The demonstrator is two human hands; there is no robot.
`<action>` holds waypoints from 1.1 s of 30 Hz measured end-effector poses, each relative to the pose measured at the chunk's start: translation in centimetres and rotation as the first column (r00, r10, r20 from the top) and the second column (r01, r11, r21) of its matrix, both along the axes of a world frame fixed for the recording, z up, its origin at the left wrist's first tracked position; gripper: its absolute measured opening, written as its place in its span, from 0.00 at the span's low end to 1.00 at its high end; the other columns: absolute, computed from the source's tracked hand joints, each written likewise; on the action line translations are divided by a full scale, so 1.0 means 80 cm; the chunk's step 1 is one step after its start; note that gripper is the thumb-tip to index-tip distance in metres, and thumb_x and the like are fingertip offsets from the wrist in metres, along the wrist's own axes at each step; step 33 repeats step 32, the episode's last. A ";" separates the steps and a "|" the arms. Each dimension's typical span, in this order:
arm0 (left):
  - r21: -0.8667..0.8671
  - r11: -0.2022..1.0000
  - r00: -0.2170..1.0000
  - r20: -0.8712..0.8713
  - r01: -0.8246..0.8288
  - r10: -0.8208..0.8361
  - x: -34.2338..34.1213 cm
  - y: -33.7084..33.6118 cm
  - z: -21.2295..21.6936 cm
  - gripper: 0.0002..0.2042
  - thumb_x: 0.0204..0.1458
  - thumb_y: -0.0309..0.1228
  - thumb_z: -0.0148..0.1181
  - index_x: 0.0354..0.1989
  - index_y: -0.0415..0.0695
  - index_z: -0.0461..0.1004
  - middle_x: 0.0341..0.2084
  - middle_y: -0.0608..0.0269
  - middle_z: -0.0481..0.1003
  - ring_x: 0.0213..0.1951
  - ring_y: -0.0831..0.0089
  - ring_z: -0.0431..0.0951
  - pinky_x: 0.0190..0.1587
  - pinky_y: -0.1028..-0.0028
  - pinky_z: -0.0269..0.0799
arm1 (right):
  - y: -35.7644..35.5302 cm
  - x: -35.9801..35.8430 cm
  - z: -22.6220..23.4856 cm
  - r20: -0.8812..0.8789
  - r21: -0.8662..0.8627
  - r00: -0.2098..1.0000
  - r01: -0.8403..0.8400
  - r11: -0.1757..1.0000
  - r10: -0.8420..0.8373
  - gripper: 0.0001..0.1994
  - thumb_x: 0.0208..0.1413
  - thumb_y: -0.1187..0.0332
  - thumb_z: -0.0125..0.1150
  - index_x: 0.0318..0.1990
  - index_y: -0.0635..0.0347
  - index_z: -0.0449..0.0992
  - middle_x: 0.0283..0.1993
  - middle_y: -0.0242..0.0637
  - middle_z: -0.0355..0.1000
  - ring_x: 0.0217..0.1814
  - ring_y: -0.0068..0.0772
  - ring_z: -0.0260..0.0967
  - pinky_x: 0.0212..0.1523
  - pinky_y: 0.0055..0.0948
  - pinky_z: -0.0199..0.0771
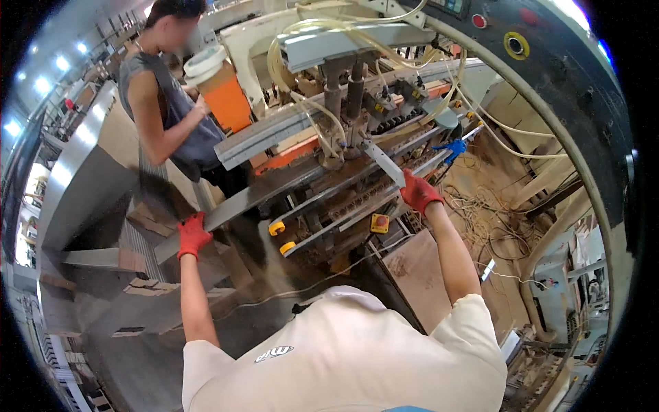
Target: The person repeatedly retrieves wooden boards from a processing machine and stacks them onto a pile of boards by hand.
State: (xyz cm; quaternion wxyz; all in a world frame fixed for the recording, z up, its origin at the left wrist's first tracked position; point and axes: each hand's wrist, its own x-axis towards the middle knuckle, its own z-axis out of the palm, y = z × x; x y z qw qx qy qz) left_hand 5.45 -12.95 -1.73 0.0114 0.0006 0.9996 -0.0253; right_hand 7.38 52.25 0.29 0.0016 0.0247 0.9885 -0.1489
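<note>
My left hand, in a red glove, is closed on the edge of a long grey board. The board slants up to the right, its far end lying under the machine's upright posts. My right hand, gloved in red too, is closed round the near end of a short flat light-grey bar. The bar's other end meets the machine beside its posts; whether it is fixed there I cannot tell. Both palms are hidden, as are some fingers.
A co-worker in a grey sleeveless top stands at the far left by an orange container. Stacked grey boards lie left. Rails with yellow end rollers, a red button box and a blue clamp are nearby. Hoses hang overhead.
</note>
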 end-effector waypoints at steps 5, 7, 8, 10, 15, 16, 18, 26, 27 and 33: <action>0.000 0.998 0.997 0.043 -0.065 0.065 0.001 0.006 0.012 0.36 0.34 0.40 0.66 0.59 0.51 0.66 0.56 0.57 0.69 0.59 0.56 0.68 0.61 0.43 0.51 | 0.004 -0.001 -0.016 -0.040 -0.003 0.999 -0.001 1.000 0.001 0.28 0.53 0.59 0.55 0.60 0.59 0.62 0.38 0.57 0.75 0.41 0.62 0.73 0.42 0.53 0.72; -0.014 0.998 0.997 0.019 -0.068 0.069 0.001 0.006 0.017 0.37 0.34 0.41 0.66 0.59 0.52 0.66 0.57 0.58 0.69 0.58 0.57 0.68 0.61 0.43 0.51 | -0.001 0.000 -0.009 -0.025 -0.015 1.000 0.017 1.000 -0.017 0.27 0.53 0.58 0.55 0.60 0.57 0.63 0.40 0.57 0.75 0.42 0.62 0.72 0.43 0.54 0.71; -0.012 0.997 0.995 0.062 -0.079 0.080 0.000 0.006 0.020 0.37 0.34 0.41 0.66 0.60 0.52 0.66 0.56 0.59 0.70 0.58 0.58 0.69 0.61 0.44 0.51 | -0.005 0.001 -0.005 -0.031 -0.023 0.999 0.034 0.999 -0.035 0.27 0.53 0.58 0.54 0.60 0.57 0.64 0.40 0.57 0.75 0.42 0.62 0.72 0.43 0.54 0.71; -0.016 0.996 0.990 0.107 -0.093 0.094 0.000 0.007 0.027 0.37 0.34 0.41 0.66 0.60 0.52 0.65 0.56 0.59 0.71 0.58 0.59 0.70 0.60 0.44 0.52 | -0.009 0.004 -0.002 -0.036 -0.038 0.998 0.048 0.998 -0.050 0.26 0.53 0.58 0.54 0.59 0.57 0.65 0.40 0.57 0.75 0.43 0.62 0.72 0.43 0.54 0.71; 0.049 0.998 0.998 0.036 -0.045 0.044 0.001 -0.005 0.020 0.39 0.31 0.42 0.67 0.61 0.54 0.67 0.53 0.60 0.74 0.56 0.59 0.71 0.58 0.49 0.56 | -0.014 0.015 -0.002 -0.082 -0.136 0.993 0.074 0.988 -0.085 0.24 0.55 0.59 0.54 0.58 0.58 0.65 0.40 0.56 0.76 0.44 0.63 0.73 0.45 0.57 0.71; 0.045 0.998 0.998 0.041 -0.053 0.051 0.002 -0.004 0.022 0.39 0.31 0.42 0.67 0.61 0.54 0.67 0.53 0.60 0.74 0.56 0.59 0.71 0.58 0.49 0.56 | -0.001 0.007 -0.040 -0.075 -0.139 0.994 0.068 0.988 -0.079 0.24 0.55 0.59 0.54 0.58 0.58 0.65 0.40 0.56 0.76 0.44 0.63 0.73 0.45 0.57 0.71; 0.029 0.998 0.997 0.055 -0.060 0.058 0.002 0.005 0.024 0.39 0.31 0.42 0.68 0.60 0.54 0.67 0.53 0.59 0.73 0.57 0.58 0.71 0.58 0.51 0.58 | 0.037 -0.006 -0.141 -0.144 -0.514 0.973 0.082 0.854 -0.180 0.23 0.56 0.58 0.54 0.56 0.61 0.67 0.39 0.56 0.76 0.43 0.62 0.73 0.43 0.54 0.72; 0.189 0.970 0.972 -0.152 -0.152 0.182 0.138 0.053 0.047 0.25 0.30 0.34 0.66 0.44 0.52 0.75 0.42 0.64 0.76 0.50 0.58 0.73 0.51 0.55 0.63 | -0.038 0.118 -0.059 -0.403 -0.400 0.874 0.099 0.911 -0.272 0.18 0.56 0.64 0.58 0.52 0.60 0.71 0.38 0.52 0.75 0.40 0.51 0.74 0.40 0.41 0.73; 0.214 0.946 0.950 -0.144 -0.244 0.277 0.179 0.058 0.048 0.25 0.30 0.34 0.66 0.44 0.52 0.75 0.42 0.64 0.76 0.50 0.58 0.73 0.51 0.55 0.63 | -0.047 0.115 -0.055 -0.500 -0.420 0.835 0.000 0.907 -0.232 0.17 0.56 0.64 0.58 0.52 0.59 0.72 0.38 0.49 0.75 0.40 0.47 0.75 0.41 0.38 0.74; 0.249 0.884 0.861 -0.234 -0.396 0.451 0.403 0.098 0.065 0.28 0.30 0.35 0.67 0.49 0.55 0.74 0.47 0.65 0.75 0.52 0.63 0.72 0.58 0.53 0.58 | -0.034 0.055 -0.130 -0.491 -0.870 0.871 -0.489 0.063 -0.027 0.24 0.62 0.56 0.52 0.58 0.66 0.68 0.52 0.44 0.72 0.56 0.37 0.67 0.57 0.37 0.67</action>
